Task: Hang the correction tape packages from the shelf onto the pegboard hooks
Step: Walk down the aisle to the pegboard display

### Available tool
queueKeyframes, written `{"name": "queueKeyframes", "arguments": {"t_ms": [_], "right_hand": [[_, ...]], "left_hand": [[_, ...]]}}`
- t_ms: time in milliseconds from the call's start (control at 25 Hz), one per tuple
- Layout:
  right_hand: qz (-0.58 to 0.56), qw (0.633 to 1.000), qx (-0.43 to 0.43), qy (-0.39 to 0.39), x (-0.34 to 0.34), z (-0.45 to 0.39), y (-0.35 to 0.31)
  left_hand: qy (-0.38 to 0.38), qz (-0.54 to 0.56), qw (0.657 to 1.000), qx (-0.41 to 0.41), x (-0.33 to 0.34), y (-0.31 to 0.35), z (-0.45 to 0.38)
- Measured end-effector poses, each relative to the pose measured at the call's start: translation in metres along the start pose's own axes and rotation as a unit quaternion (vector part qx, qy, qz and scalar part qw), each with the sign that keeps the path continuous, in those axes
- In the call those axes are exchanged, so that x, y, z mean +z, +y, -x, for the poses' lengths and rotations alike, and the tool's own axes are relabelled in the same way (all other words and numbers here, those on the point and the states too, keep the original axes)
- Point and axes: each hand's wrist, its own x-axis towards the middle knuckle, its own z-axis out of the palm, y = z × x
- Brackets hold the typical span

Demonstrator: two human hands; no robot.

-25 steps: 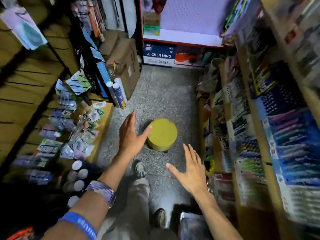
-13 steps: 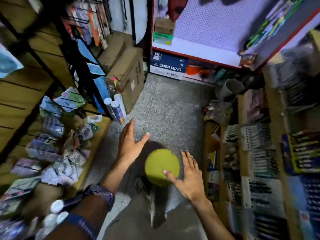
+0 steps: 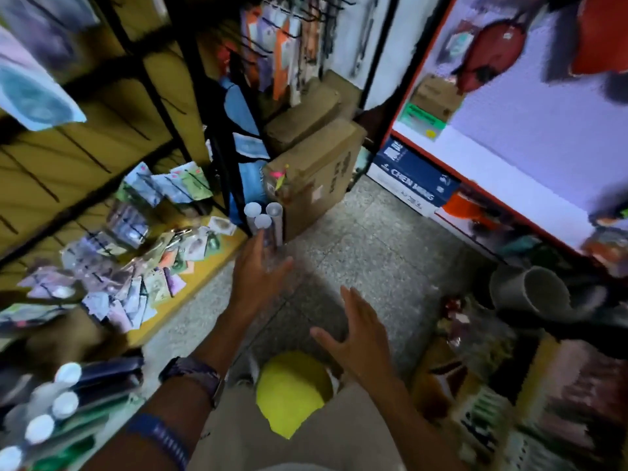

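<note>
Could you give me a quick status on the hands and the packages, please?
Left hand and right hand open, empty, over the aisle floor. Packages piled on the yellow shelf, untouched. Yellow stool close below.

The packages (image 3: 136, 283) heaped on the shelf (image 3: 210, 277) are smeared by motion blur; no print can be read. The yellow stool (image 3: 292, 392) is partly hidden by the trouser leg (image 3: 306, 436).

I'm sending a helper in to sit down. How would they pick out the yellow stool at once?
Start at the grey speckled floor of the aisle between the shelves. Near the bottom of the view, just below the person's open right hand, stands the yellow stool. Its round, plain bright-yellow top is the only one like it here.
</note>
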Motion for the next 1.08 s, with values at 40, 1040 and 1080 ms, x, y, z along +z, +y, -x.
{"name": "queueKeyframes", "arguments": {"t_ms": [40, 1040, 1080], "right_hand": [[0.011, 0.999, -0.025, -0.028, -0.011, -0.019, 0.009], [0.170, 0.934, -0.220, -0.224, 0.152, -0.180, -0.192], [0.180, 0.930, -0.225, -0.229, 0.164, -0.192, -0.187]], "left_hand": [[0.044, -0.005, 0.999, -0.020, 0.007, 0.005, -0.004], [0.149, -0.043, 0.924, -0.351, -0.150, -0.204, -0.004], [0.155, -0.041, 0.921, -0.356, -0.145, -0.218, -0.010]]}}
